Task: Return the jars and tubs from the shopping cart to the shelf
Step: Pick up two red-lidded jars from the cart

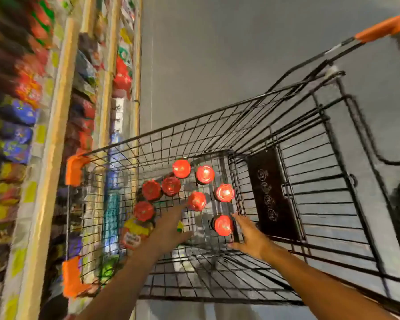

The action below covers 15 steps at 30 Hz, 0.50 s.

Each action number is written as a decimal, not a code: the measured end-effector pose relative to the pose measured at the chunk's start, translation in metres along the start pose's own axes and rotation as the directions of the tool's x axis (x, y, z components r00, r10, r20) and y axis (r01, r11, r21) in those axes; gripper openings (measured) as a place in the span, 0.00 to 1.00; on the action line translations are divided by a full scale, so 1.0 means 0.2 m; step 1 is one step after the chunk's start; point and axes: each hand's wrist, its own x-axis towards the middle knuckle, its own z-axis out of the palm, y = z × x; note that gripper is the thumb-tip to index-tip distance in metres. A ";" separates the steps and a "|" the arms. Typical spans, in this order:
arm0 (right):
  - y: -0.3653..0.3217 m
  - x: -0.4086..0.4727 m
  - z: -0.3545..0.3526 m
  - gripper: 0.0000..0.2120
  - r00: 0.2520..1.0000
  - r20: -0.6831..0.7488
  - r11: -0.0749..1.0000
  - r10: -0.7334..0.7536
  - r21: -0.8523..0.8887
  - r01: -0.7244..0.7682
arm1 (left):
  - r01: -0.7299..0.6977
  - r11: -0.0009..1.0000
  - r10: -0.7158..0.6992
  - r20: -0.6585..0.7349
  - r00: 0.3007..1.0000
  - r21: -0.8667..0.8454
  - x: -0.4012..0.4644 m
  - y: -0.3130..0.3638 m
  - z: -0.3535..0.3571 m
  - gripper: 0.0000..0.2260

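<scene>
Several red-lidded jars stand upright on the floor of a black wire shopping cart; the nearest ones are one jar by the right side and another in the middle. A jar with a yellow and red label lies at the cart's left. My left hand reaches down into the cart, fingers spread, fingertips close to the middle jar, holding nothing. My right hand is also inside the cart, open, just right of the nearest jar and not gripping it.
Shelves packed with colourful packets run along the left, right beside the cart. Orange corner guards mark the cart's left rim. The cart's orange handle is at the upper right. Grey floor lies ahead.
</scene>
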 end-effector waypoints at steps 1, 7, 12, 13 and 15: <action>0.03 0.05 0.04 0.47 1.000 -0.007 1.000 -0.013 -0.012 0.013 | 0.004 1.000 -0.004 0.006 1.000 -0.001 0.03 -0.04 0.02 0.37; 0.17 0.31 0.23 0.50 0.995 -0.101 0.998 0.026 -0.054 -0.032 | 0.111 0.991 -0.115 0.053 0.992 0.073 0.13 -0.32 0.18 0.39; 0.19 0.42 0.28 0.41 0.983 -0.175 0.999 0.050 0.009 -0.049 | 0.114 0.992 -0.117 0.045 0.992 0.063 0.18 -0.44 0.23 0.37; 0.21 0.42 0.28 0.40 0.982 -0.183 0.999 0.039 0.002 -0.040 | 0.110 0.992 -0.114 0.054 0.992 0.068 0.19 -0.45 0.23 0.38; 0.23 0.43 0.28 0.38 0.983 -0.183 1.000 0.021 -0.010 -0.024 | 0.111 0.992 -0.116 0.074 0.991 0.063 0.22 -0.46 0.23 0.39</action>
